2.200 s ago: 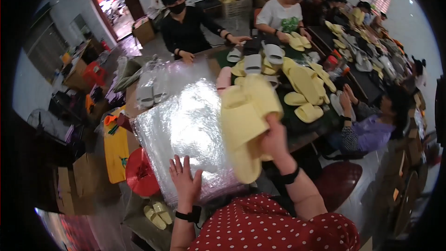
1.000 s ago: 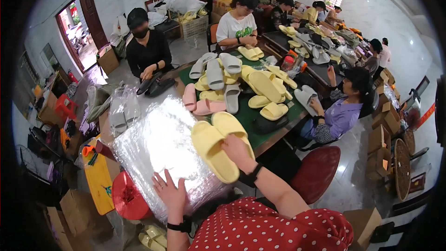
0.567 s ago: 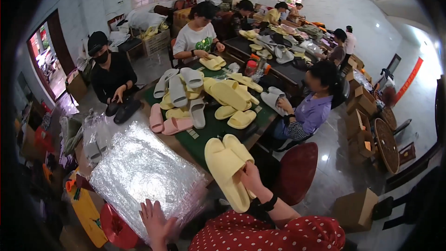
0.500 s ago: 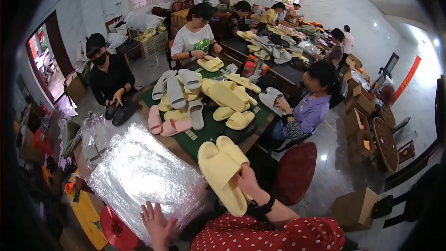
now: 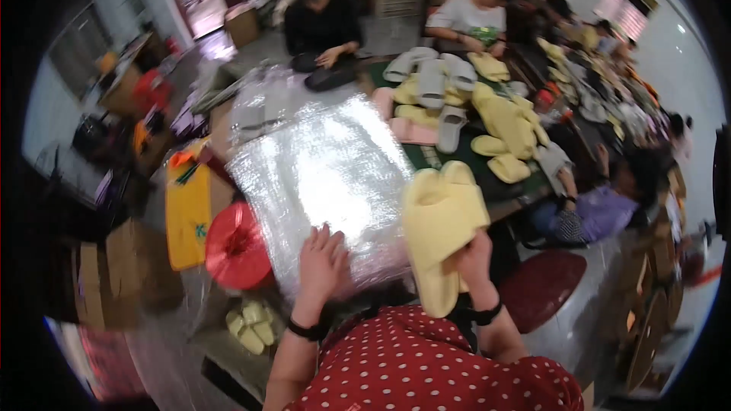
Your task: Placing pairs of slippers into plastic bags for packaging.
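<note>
My right hand (image 5: 475, 260) grips a pair of pale yellow slippers (image 5: 438, 224) from the side, soles together lengthwise and toes pointing up and away. My left hand (image 5: 323, 265) lies with outstretched fingers at the near edge of a stack of clear, shiny plastic bags (image 5: 327, 164); whether it touches the top bag I cannot tell. The slippers hang just right of this stack, in front of the green-topped table (image 5: 426, 158).
Yellow, grey and pink slippers (image 5: 506, 125) are heaped on the green table, with people seated around it. A red plastic roll (image 5: 237, 246) and a yellow bag (image 5: 188, 217) sit left of the stack. Another yellow pair (image 5: 251, 327) lies lower left; a dark red chair (image 5: 544, 285) stands right.
The view has swung left, so the scene sits farther right. My right hand still holds the slippers, and my left hand is now farther over the near part of the bag stack.
</note>
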`<state>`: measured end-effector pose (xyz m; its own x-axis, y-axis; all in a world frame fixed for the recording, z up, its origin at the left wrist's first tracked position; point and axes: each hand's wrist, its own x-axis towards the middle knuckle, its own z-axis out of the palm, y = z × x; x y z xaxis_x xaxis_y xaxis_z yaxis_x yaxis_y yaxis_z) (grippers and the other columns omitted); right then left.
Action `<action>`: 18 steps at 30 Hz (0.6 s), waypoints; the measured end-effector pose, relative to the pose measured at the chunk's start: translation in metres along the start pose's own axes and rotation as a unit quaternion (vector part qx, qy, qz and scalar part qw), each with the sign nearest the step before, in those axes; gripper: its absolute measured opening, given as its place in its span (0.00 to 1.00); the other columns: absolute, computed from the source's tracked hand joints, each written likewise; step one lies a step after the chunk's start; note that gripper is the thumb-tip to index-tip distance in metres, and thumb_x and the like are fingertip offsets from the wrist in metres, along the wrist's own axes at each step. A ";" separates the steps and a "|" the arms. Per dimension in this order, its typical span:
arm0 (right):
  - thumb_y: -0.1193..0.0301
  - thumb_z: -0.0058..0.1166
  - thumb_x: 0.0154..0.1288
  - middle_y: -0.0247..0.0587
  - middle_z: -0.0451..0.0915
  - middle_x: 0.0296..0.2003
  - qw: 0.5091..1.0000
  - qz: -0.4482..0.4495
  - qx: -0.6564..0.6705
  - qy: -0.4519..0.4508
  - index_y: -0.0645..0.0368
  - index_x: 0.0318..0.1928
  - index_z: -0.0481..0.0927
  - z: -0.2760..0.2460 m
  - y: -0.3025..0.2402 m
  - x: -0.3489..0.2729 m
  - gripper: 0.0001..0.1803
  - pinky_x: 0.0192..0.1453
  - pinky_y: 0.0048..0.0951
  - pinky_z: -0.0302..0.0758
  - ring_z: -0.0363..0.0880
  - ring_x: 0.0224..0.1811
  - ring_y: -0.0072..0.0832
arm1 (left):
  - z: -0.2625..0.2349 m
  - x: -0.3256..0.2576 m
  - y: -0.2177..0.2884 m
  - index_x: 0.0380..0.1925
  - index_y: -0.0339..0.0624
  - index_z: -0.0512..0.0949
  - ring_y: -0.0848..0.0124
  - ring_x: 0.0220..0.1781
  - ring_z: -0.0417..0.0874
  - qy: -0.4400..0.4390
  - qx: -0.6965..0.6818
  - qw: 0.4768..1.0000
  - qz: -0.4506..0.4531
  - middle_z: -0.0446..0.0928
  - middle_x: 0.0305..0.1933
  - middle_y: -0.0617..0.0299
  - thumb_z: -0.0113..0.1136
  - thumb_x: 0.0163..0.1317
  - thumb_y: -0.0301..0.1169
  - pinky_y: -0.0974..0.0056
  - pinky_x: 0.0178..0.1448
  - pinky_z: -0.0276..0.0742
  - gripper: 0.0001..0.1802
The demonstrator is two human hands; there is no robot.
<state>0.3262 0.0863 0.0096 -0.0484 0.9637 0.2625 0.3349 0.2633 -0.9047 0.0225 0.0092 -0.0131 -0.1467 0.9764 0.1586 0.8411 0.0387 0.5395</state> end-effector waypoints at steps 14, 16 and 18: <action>0.82 0.52 0.66 0.42 0.82 0.46 1.000 -0.010 0.015 0.023 0.68 0.50 0.78 -0.013 0.003 -0.034 0.12 0.54 0.28 0.72 0.79 0.49 0.29 | -0.002 -0.030 -0.018 0.68 0.54 0.69 0.33 0.77 0.49 -0.059 0.041 0.995 0.072 0.53 0.76 0.37 0.62 0.63 0.45 0.36 0.77 0.45 0.33; 0.82 0.52 0.66 0.45 0.81 0.49 0.997 -0.034 0.061 0.026 0.68 0.52 0.78 -0.014 -0.002 -0.035 0.14 0.56 0.29 0.72 0.79 0.52 0.30 | -0.006 -0.022 -0.017 0.63 0.50 0.74 0.38 0.76 0.54 -0.050 -0.075 0.996 -0.002 0.61 0.73 0.39 0.54 0.70 0.40 0.40 0.78 0.48 0.23; 0.82 0.52 0.66 0.45 0.80 0.50 0.994 -0.031 0.097 0.035 0.67 0.52 0.78 -0.012 -0.013 -0.038 0.14 0.58 0.30 0.72 0.78 0.53 0.30 | -0.008 -0.018 -0.018 0.60 0.48 0.77 0.39 0.75 0.57 -0.023 -0.175 0.984 -0.014 0.67 0.69 0.40 0.52 0.71 0.39 0.42 0.78 0.49 0.20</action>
<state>0.3348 0.0460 0.0154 0.0037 0.9417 0.3364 0.1460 0.3323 -0.9318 0.0055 -0.0113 -0.0191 -0.1375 0.9848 0.1060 0.6055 -0.0012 0.7958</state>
